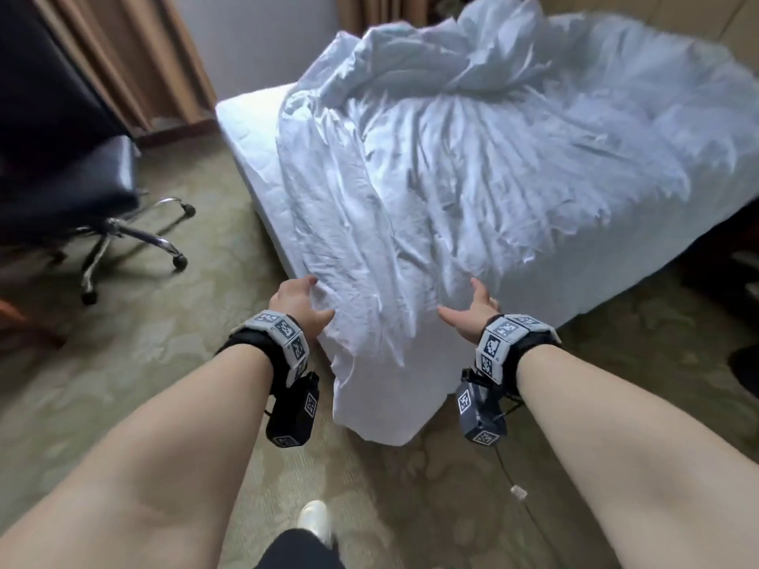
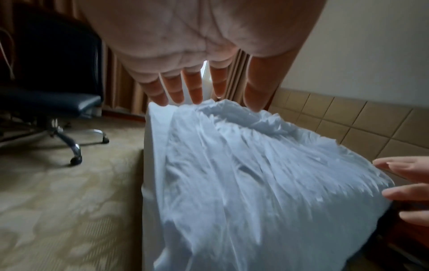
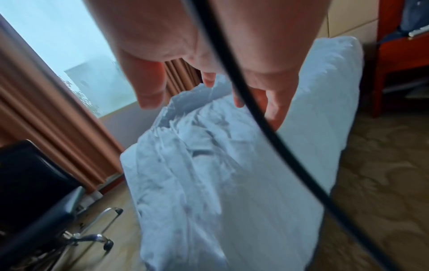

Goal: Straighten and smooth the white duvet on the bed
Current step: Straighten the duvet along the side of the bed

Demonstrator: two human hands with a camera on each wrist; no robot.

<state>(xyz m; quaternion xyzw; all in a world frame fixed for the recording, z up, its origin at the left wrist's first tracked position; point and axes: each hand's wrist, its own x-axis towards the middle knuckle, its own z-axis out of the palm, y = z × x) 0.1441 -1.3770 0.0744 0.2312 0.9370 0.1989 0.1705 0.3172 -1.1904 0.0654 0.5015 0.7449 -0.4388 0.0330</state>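
Observation:
The white duvet lies rumpled over the bed, bunched high at the far end and hanging over the near corner toward the floor. My left hand is at the left side of that hanging corner, fingers straight and spread, holding nothing; the left wrist view shows its open palm just above the duvet. My right hand is open at the corner's right side, fingers spread close to the fabric. In the right wrist view its loosely extended fingers hover over the duvet. Bare mattress shows on the left.
A dark wheeled office chair stands on the carpet left of the bed. Brown curtains hang behind it. Red wooden furniture stands right of the bed. A black cable crosses the right wrist view. Patterned carpet surrounds the bed's corner.

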